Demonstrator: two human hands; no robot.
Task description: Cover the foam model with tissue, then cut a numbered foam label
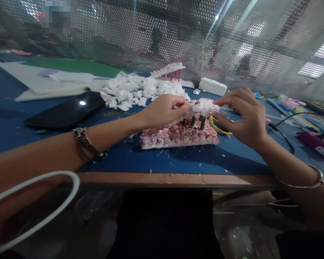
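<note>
On the table stands a small two-level model. Its base is a white slab covered with pink rosettes, and dark green posts rise from it to a ragged white upper layer with some pink on it. My left hand is closed, its thumb and fingers pinching the left part of that upper layer. From the other side my right hand grips the layer's right end between thumb and curved fingers. A yellow loop lies below my right thumb, beside the base.
Torn white scraps are heaped behind the model, left of a white block. A similar tiered piece stands at the back. A black phone-like object with a light lies left. Cables and a purple object are right.
</note>
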